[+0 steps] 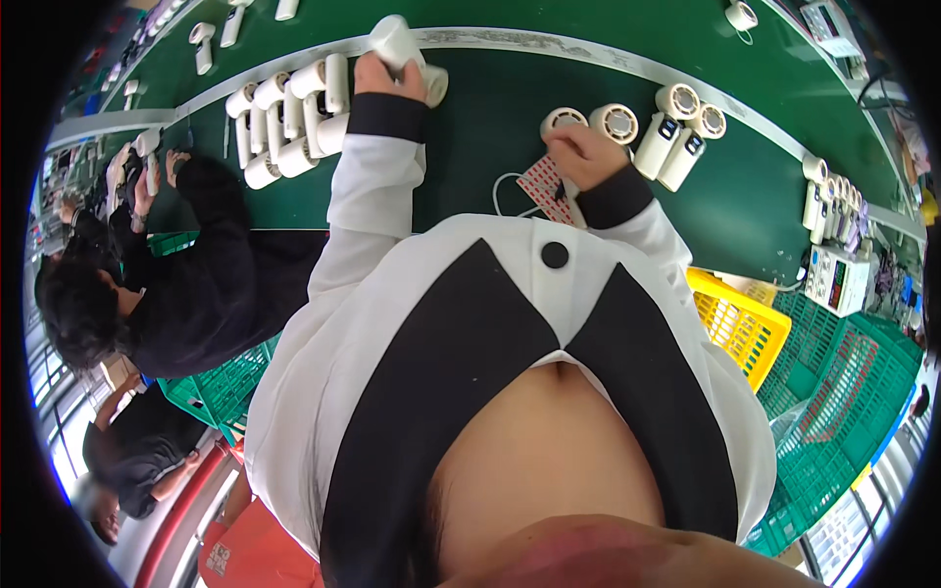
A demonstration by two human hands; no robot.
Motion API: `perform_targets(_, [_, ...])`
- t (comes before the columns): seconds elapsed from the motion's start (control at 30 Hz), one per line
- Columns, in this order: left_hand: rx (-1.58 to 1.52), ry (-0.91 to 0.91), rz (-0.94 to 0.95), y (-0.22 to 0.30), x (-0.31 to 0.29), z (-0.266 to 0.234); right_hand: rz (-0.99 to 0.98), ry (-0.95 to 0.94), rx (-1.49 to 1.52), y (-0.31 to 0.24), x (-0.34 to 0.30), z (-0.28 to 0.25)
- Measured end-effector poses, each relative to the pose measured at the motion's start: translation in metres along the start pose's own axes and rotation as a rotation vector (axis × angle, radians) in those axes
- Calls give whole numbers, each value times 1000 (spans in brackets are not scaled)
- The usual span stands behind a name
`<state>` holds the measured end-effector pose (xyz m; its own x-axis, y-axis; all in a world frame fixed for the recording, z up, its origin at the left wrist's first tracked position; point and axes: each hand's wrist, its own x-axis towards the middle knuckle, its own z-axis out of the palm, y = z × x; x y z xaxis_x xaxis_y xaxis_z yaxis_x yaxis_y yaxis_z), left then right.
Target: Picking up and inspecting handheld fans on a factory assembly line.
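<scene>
At the far side of the green bench, my left hand is closed round a white handheld fan. A cream fan head shows beside its fingers; I cannot tell whether it belongs to a second fan. My right hand is curled over another handheld fan, whose round head shows above the fingers and whose handle is mostly hidden. Partly under this hand lies a sheet of red-and-white labels, with a white cord next to it.
Several fans stand in rows left of my left hand. More fans with small dark displays lie at right. A metal rail crosses behind. A boxy meter, yellow basket and green crate are at right. A co-worker sits at left.
</scene>
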<state>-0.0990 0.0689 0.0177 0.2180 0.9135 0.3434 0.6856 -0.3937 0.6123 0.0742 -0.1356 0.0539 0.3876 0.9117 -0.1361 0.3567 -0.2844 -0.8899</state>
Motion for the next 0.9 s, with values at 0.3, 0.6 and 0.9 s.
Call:
perform_targets(0.3, [6,-408,24,-38,-62,21,351,-230,317,-9,65,123])
perform_targets(0.6, [49,-95,229,-44,-100,-9,72,-129,-90,-22,108,173])
perform_targets(0.9, [863,-306,334,-73,-33,-14,-309,-286,-389,-39,88,169])
